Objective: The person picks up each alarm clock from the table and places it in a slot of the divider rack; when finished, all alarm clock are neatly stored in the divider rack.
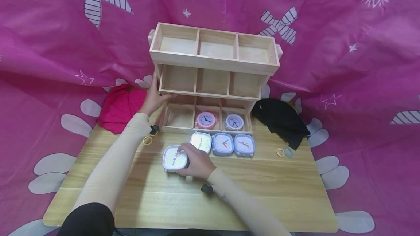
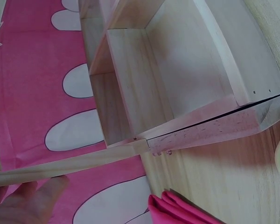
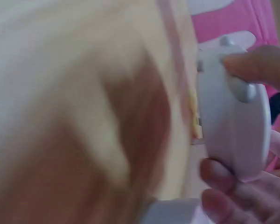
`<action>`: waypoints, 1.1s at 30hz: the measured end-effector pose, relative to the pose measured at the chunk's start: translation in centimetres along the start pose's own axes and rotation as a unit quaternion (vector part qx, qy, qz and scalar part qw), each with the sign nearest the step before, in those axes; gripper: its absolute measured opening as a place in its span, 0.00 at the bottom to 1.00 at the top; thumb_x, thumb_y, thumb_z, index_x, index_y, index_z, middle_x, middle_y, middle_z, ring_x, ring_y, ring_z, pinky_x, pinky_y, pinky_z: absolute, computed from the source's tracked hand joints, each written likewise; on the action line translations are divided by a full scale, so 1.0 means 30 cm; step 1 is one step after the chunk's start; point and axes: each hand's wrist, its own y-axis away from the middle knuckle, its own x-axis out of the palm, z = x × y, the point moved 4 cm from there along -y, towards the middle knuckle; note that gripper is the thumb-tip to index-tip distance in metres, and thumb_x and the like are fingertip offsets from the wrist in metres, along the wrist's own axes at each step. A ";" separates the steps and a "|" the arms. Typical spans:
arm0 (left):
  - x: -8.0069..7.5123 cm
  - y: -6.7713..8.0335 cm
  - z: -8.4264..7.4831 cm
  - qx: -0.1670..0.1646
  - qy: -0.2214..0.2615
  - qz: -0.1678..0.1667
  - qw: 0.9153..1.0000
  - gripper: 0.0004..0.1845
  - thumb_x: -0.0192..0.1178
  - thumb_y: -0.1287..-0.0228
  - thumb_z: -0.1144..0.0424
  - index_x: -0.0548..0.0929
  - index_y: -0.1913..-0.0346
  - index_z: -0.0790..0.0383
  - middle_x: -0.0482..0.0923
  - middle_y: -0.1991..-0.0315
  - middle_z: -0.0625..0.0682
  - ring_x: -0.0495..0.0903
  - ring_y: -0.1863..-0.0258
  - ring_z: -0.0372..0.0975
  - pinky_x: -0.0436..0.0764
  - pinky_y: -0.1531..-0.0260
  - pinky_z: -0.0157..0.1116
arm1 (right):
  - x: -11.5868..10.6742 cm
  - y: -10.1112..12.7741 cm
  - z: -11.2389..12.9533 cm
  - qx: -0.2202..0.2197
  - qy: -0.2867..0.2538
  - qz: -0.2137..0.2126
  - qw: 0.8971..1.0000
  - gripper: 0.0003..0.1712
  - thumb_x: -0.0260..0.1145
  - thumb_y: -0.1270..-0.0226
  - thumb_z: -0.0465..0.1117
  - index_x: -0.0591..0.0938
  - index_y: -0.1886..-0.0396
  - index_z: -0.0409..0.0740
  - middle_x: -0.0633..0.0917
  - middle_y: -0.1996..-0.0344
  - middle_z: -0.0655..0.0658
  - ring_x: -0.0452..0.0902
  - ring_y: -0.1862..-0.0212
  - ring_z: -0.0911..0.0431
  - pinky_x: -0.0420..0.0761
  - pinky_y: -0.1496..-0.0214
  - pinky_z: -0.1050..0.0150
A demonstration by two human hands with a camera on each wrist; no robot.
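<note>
A small square alarm clock (image 1: 175,158) with a pale face and whitish case is pinched in my right hand (image 1: 198,161), above the front left of the table. The right wrist view shows the thumb on one side of the clock (image 3: 233,112) and fingers on the other. My left hand (image 1: 153,99) grips the left side of a three-tier wooden rack (image 1: 213,61); its fingers lie against a wooden strip (image 2: 70,161) in the left wrist view. A pink round clock (image 1: 206,120) and a lavender round clock (image 1: 234,122) sit in the rack's bottom tier.
Before the rack stand a white square clock (image 1: 201,142) and two blue ones (image 1: 223,144). Red cloth (image 1: 119,106) lies left, black cloth (image 1: 280,121) right. Small rings (image 1: 288,152) lie on the wooden table (image 1: 262,192) at both sides. A pink curtain (image 1: 361,83) hangs behind.
</note>
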 end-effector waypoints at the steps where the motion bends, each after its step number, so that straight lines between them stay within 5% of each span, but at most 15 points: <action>1: 0.000 0.000 0.001 -0.001 -0.002 -0.001 1.000 0.72 0.76 0.41 0.77 0.32 0.12 0.40 0.49 0.13 0.61 0.58 0.17 0.58 0.63 0.17 0.57 | -0.012 -0.020 0.001 0.003 -0.007 -0.016 1.000 0.38 0.85 0.49 0.59 0.77 0.43 0.56 0.82 0.37 0.53 0.85 0.43 0.58 0.86 0.47 0.69; 7: 0.001 -0.004 -0.002 0.000 -0.008 -0.004 1.000 0.71 0.75 0.40 0.77 0.33 0.12 0.40 0.51 0.13 0.63 0.59 0.17 0.58 0.63 0.17 0.56 | -0.090 -0.148 -0.016 0.022 -0.059 -0.112 0.992 0.33 0.86 0.50 0.54 0.74 0.55 0.51 0.82 0.40 0.49 0.85 0.46 0.53 0.85 0.55 0.67; 13: 0.001 -0.006 -0.004 0.012 -0.005 -0.004 1.000 0.70 0.74 0.40 0.78 0.34 0.12 0.40 0.49 0.13 0.61 0.58 0.16 0.58 0.62 0.17 0.57 | -0.122 -0.274 -0.040 0.061 -0.065 -0.163 0.983 0.31 0.86 0.50 0.51 0.75 0.56 0.48 0.81 0.40 0.49 0.82 0.44 0.53 0.84 0.49 0.66; 20: -0.002 0.003 0.006 0.009 -0.008 -0.001 1.000 0.71 0.76 0.41 0.76 0.33 0.12 0.42 0.52 0.15 0.66 0.60 0.18 0.60 0.64 0.18 0.58 | -0.106 -0.366 -0.064 0.140 -0.037 -0.164 0.976 0.33 0.86 0.48 0.52 0.76 0.52 0.46 0.80 0.43 0.46 0.83 0.52 0.51 0.85 0.55 0.62; 33: -0.006 0.005 0.009 0.020 -0.022 -0.005 1.000 0.71 0.78 0.42 0.73 0.36 0.12 0.38 0.56 0.16 0.65 0.63 0.19 0.60 0.65 0.18 0.58 | -0.059 -0.448 -0.126 0.200 -0.034 -0.125 0.971 0.31 0.84 0.44 0.54 0.78 0.49 0.46 0.83 0.43 0.43 0.85 0.52 0.48 0.87 0.51 0.58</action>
